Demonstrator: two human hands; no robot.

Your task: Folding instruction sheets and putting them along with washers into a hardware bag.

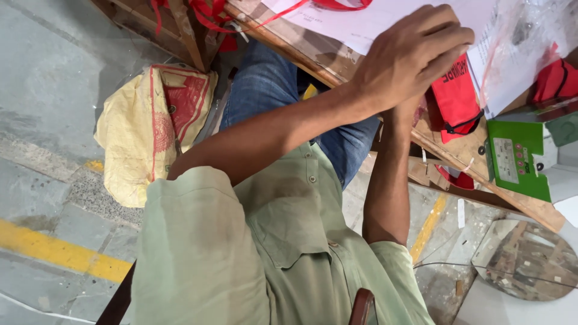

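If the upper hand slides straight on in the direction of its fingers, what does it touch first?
Probably the clear plastic bag beyond the fingertips of the left hand, which lies on white paper; depth is unclear.

A wooden table [457, 157] carries white papers [373, 21], a red pouch [456, 99] near its edge (partly overhanging), and a green card [519, 157].

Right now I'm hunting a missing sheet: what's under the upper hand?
The left hand lies flat on white papers on the wooden table. The other hand, beneath it, is mostly hidden.
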